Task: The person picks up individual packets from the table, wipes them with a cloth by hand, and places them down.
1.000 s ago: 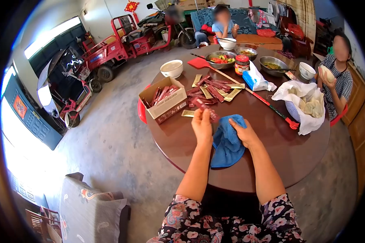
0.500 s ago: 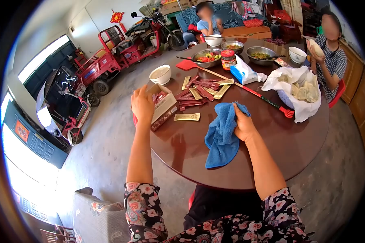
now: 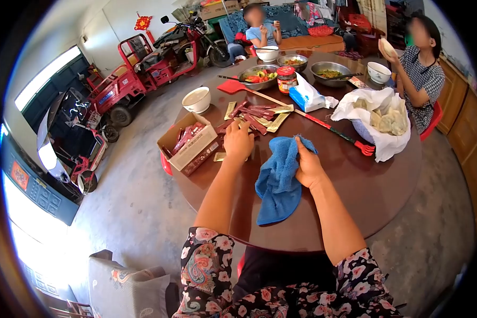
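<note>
The blue cloth (image 3: 281, 177) is gripped in the right hand (image 3: 308, 165), its free end hanging over the near table (image 3: 350, 212), apparently to keep it off the packets. The left hand (image 3: 238, 140), fingers curled, is placed at the near edge of the loose packets (image 3: 257, 117); whether one is gripped cannot be told. Just beside it, the box (image 3: 201, 149) is stood open-topped, so that its packets are accessible. Beyond, the jar (image 3: 286, 79) is kept upright.

Red tricycle (image 3: 115, 91) beside motorcycle (image 3: 209, 45)
</note>
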A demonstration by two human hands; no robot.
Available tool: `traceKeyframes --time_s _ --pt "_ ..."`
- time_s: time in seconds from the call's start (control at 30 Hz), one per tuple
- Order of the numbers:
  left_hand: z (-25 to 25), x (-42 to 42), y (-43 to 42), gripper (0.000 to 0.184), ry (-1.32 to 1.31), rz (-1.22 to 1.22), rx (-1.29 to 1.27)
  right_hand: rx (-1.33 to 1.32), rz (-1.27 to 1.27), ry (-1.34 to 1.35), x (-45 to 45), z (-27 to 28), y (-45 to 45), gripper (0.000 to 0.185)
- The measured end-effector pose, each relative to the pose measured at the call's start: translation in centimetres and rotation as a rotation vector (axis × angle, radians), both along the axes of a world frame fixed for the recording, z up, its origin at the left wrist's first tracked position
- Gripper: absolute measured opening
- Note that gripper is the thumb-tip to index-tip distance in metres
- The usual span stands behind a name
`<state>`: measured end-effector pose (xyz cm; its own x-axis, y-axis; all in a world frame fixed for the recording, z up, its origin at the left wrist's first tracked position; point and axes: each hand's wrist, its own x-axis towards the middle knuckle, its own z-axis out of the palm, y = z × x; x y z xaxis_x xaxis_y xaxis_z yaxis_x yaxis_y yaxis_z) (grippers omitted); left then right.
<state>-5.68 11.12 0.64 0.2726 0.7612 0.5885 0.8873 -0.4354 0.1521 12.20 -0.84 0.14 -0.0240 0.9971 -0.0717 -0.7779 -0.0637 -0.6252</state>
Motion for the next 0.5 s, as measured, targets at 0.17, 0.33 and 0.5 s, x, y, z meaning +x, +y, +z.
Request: traceKeyframes --time_s 0.17,0.33,0.5 --pt "-0.9 1.5 1.8 0.051 0.156 0.102 -0.263 -0.005 0.021 -0.003 -0.1 0.1 -0.2 0.030" --pt "-2.8 2.5 1.6 0.049 0.197 0.065 -0.289 0.013 0.022 -0.002 0.1 -0.5 0.3 0.030" --pt "-2.8 2.4 -0.5 0.031 0.078 0.014 -0.140 0.023 0.030 -0.015 -0.2 -0.2 0.1 0.029"
